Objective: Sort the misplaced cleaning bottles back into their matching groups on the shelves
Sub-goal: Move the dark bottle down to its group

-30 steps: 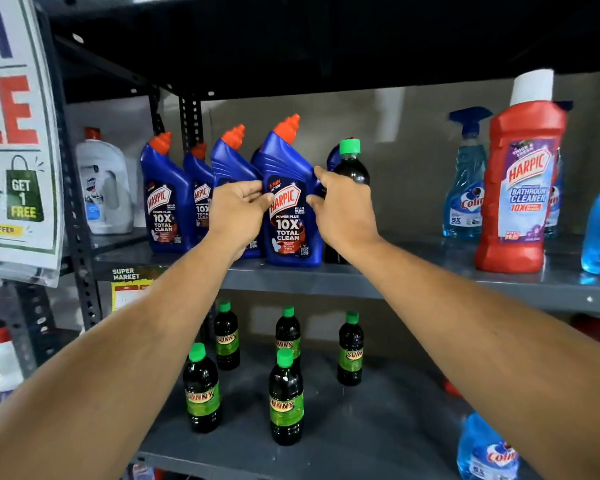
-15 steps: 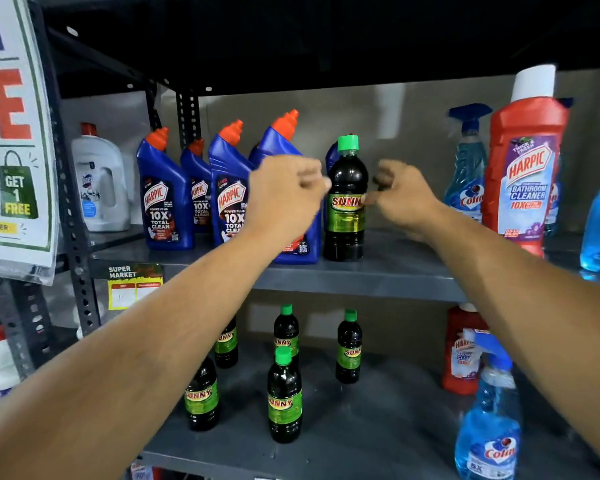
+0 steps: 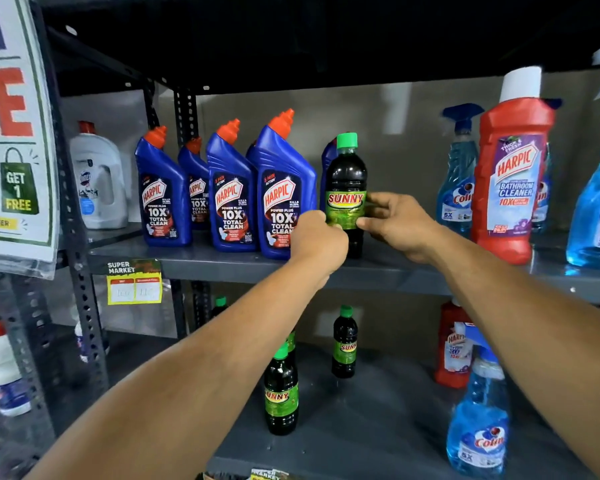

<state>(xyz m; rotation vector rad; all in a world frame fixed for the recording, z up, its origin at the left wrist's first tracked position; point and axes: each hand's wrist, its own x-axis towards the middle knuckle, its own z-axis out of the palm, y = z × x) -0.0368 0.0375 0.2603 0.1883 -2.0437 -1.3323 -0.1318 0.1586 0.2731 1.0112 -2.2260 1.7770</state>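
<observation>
A dark Sunny bottle (image 3: 346, 174) with a green cap stands upright on the upper shelf (image 3: 222, 263), just right of a row of blue Harpic bottles (image 3: 232, 202). My left hand (image 3: 317, 237) presses curled fingers against its lower left side. My right hand (image 3: 395, 223) pinches the label from the right with thumb and fingers. Other Sunny bottles (image 3: 280, 393) stand grouped on the lower shelf (image 3: 361, 427), partly hidden by my left forearm.
A red Harpic bathroom cleaner (image 3: 513, 174) stands among blue Colin sprays (image 3: 458, 174) at the upper right. Another red Harpic (image 3: 452, 348) and a Colin spray (image 3: 478, 420) sit at the lower right. A white jug (image 3: 97, 181) and an offer sign (image 3: 11, 133) are on the left.
Both hands left the blue Harpic bottle, swung right and came down onto the Sunny bottle, closing on its label from either side. The camera view shifted slightly right.
</observation>
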